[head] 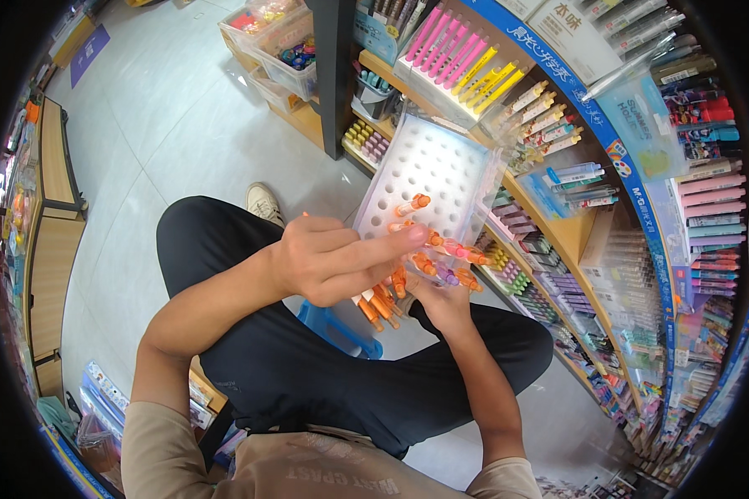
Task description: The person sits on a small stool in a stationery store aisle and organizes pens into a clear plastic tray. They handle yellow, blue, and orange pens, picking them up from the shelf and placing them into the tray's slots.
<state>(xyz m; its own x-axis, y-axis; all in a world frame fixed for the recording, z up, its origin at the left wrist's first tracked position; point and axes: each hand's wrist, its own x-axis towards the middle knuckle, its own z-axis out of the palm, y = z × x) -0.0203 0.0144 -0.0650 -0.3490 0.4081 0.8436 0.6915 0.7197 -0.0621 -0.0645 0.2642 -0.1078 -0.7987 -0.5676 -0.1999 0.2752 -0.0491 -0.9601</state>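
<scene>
A clear plastic pen display box (484, 178) with a white foam insert (421, 163) full of round holes is tilted in front of me. My right hand (442, 304) grips its near edge from below. Orange-capped pens (421, 265) stand in the near holes, along with a pink pen (454, 247) and a purple pen (447, 274). One orange pen (413, 204) sticks up farther into the foam. My left hand (343, 259) is closed around a bundle of orange pens (377, 309), its extended finger over the near rows. The palm hides part of the bundle.
Curved shelves (574, 231) packed with pens rise on the right, with pink pens (446, 47) and yellow pens (488, 78) in a display box. A dark post (335, 81) stands ahead beside clear plastic bins (284, 56). A blue stool (337, 330) is beneath me.
</scene>
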